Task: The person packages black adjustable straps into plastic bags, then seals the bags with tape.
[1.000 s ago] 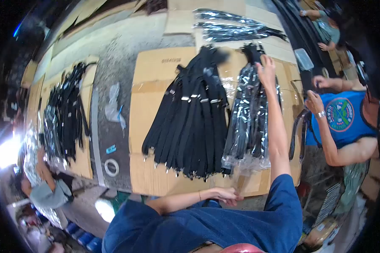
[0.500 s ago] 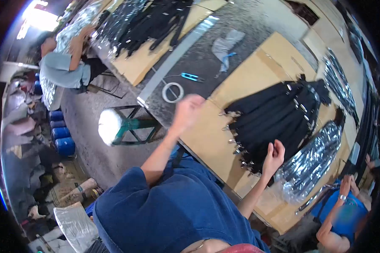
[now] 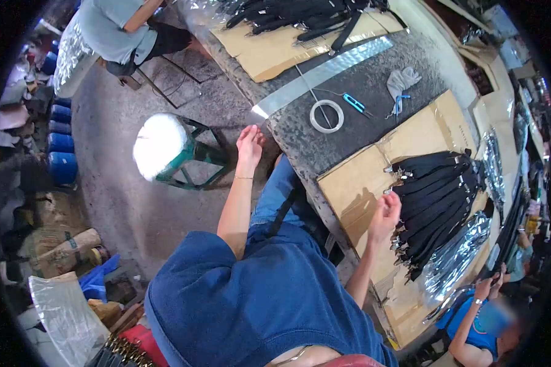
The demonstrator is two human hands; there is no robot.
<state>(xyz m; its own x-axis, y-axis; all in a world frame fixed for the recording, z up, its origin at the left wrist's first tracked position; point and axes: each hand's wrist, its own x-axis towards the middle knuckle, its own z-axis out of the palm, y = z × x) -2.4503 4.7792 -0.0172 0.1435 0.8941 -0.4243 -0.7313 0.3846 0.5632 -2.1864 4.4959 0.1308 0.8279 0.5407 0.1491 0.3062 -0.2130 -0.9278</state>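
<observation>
Black straps [image 3: 431, 192] with metal ends lie fanned out on a cardboard sheet [image 3: 358, 177]. My right hand [image 3: 384, 215] is at the left edge of this fan, its fingers loosely bent and apart. Its fingertips are close to the metal ends; whether they touch one is unclear. Off the table's edge, above the floor, my left hand [image 3: 250, 145] is raised with loosely curled fingers and holds nothing visible. A roll of tape [image 3: 326, 106] and a blue cutter [image 3: 353, 103] lie on the dark tabletop beyond.
A green stool [image 3: 193, 156] with a white top stands at left. More black straps [image 3: 300, 18] lie on cardboard at the top. Plastic-wrapped straps [image 3: 459, 251] lie at right. Two co-workers are at upper left and lower right. A grey cloth [image 3: 403, 79] lies on the table.
The view has turned and shifted left. My left hand has moved from over the cardboard's edge to beside the table. My right hand has moved to the metal ends of the straps.
</observation>
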